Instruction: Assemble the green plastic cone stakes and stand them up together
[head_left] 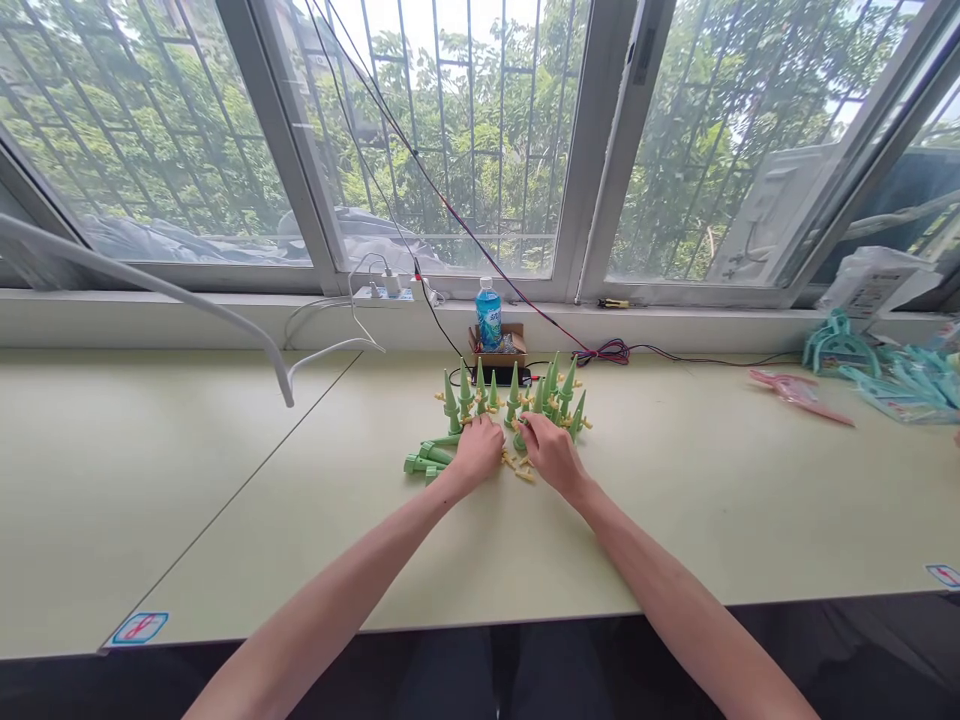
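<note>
frame centre: upright spikes (451,405) stand on table (712,510), loose pegs (524,476) before them | left of pegs: lying spikes (436,454) | behind upright spikes: bottle (489,318) in box (516,359) | right of box: coiled cable (613,351) | upper left of centre: power strip (366,293) on sill (187,320) | right edge: hangers (838,345), packet (799,393) to their left

Your one view looks out from your head, facing forward and down across the counter (712,500) toward the windows (592,150) beyond. It sits well back and takes in a wide sweep: your forearms (356,600) enter from the bottom edge, with left hand (481,447) and right hand (555,458) near the middle.
</note>
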